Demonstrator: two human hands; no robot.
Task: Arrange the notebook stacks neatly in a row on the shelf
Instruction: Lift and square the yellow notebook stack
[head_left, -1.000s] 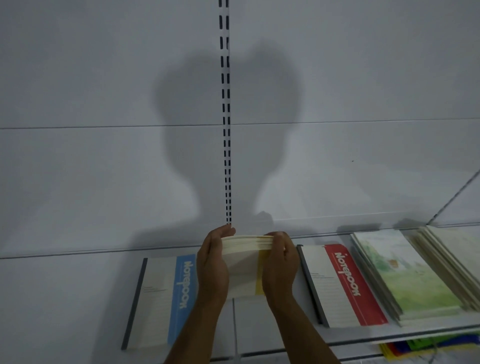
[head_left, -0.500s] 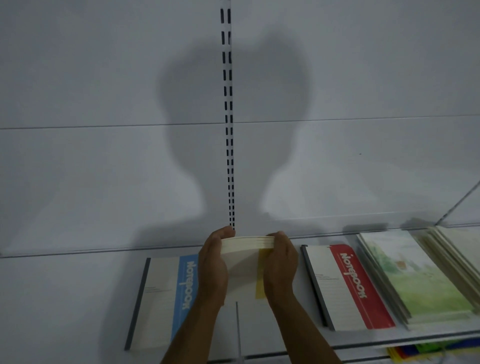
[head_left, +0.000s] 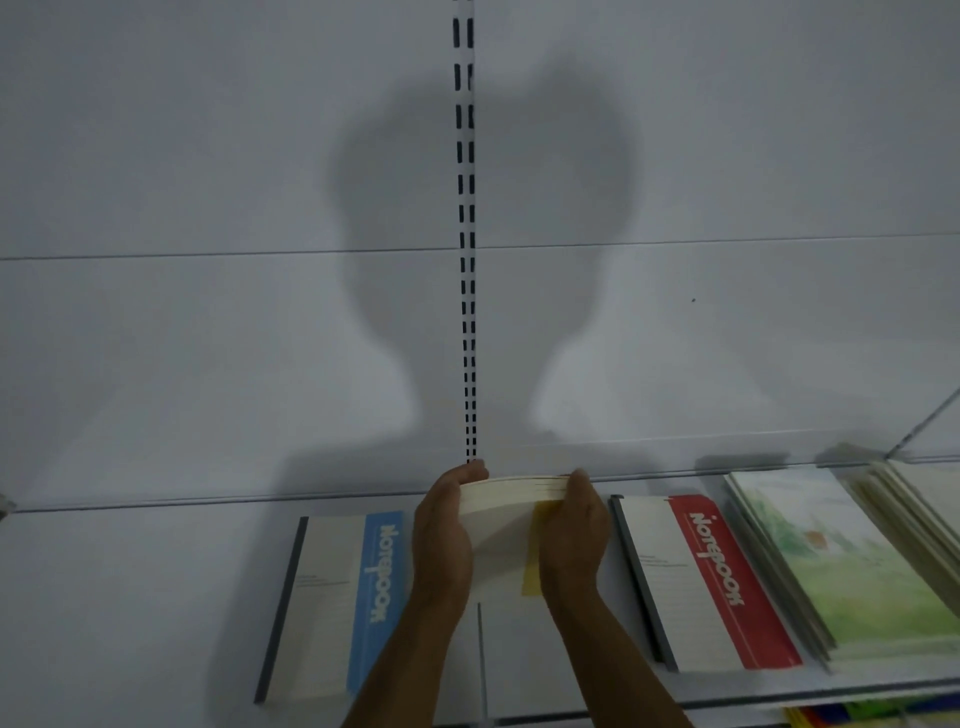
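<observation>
1. a person's left hand (head_left: 441, 540) and right hand (head_left: 574, 535) gripped a cream notebook stack (head_left: 501, 535) by its two sides, fingers curled over the far edge, above the white shelf (head_left: 130, 597).
2. the stack sat between a blue-banded notebook stack (head_left: 332, 603) to the left and a red-banded notebook stack (head_left: 701, 582) to the right.
3. further right lay a green-covered stack (head_left: 841, 566), then a fanned pale stack (head_left: 914, 499).
4. a slotted upright (head_left: 465, 234) ran up the back panel.
</observation>
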